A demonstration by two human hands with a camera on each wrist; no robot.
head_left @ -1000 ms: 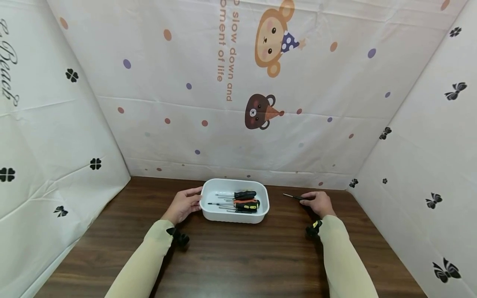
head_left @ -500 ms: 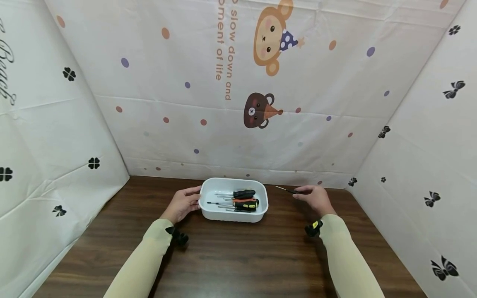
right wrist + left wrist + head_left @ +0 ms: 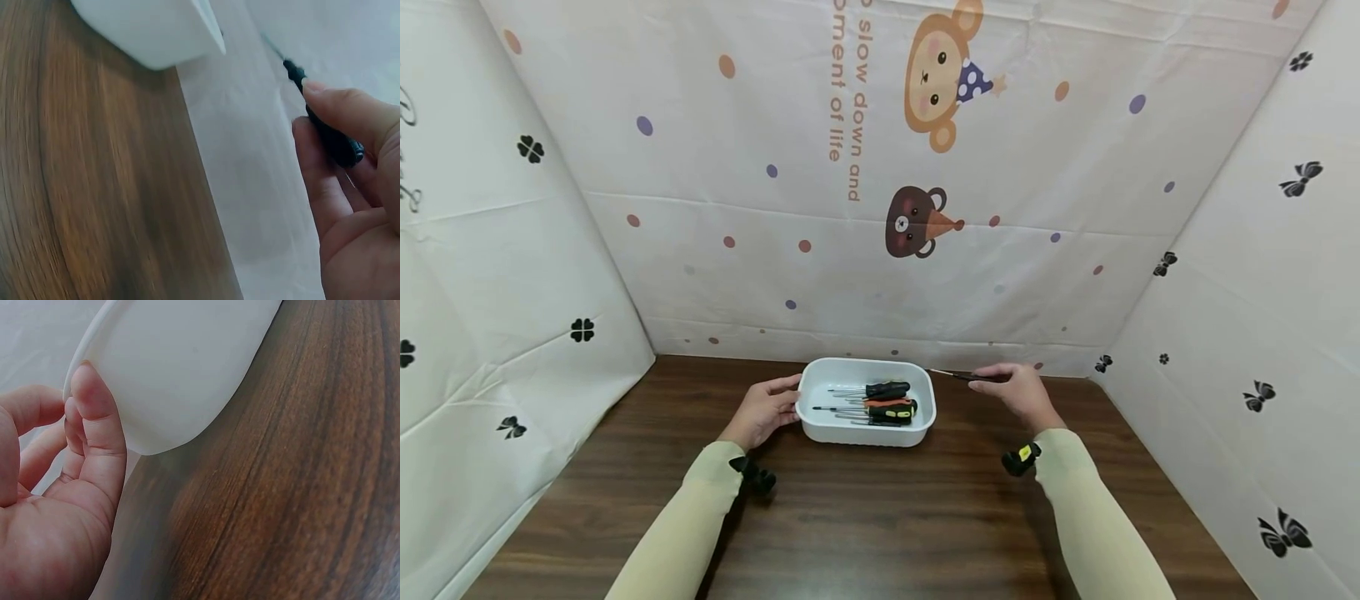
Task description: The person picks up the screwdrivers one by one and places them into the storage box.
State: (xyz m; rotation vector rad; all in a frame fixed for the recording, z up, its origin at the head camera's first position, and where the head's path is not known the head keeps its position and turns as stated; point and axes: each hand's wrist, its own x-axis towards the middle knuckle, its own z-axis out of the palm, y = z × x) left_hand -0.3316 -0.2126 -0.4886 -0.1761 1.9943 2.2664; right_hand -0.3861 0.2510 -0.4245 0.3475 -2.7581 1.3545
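A shallow white plastic tray (image 3: 833, 435) stands at the back of the table with several screwdrivers (image 3: 887, 412) lying in it, their handles to the right. Some of those handles are black, one is orange and one is black with yellow. My left hand (image 3: 763, 414) holds the tray's left end at the rim, as the left wrist view shows up close. To the tray's right, my right hand (image 3: 1018, 393) pinches a small black-handled screwdriver (image 3: 334, 137) between thumb and fingers. Its thin shaft points left, with the tip close to the tray's right rim.
The dark wood-grain table (image 3: 880, 517) extends toward me and to both sides. A white printed cloth (image 3: 820, 275) rises right behind the tray, and similar cloths close off the left and right sides.
My right hand has lifted the screwdriver and moved it left, from well right of the tray to near its right rim. The left hand stays at the tray's left end.
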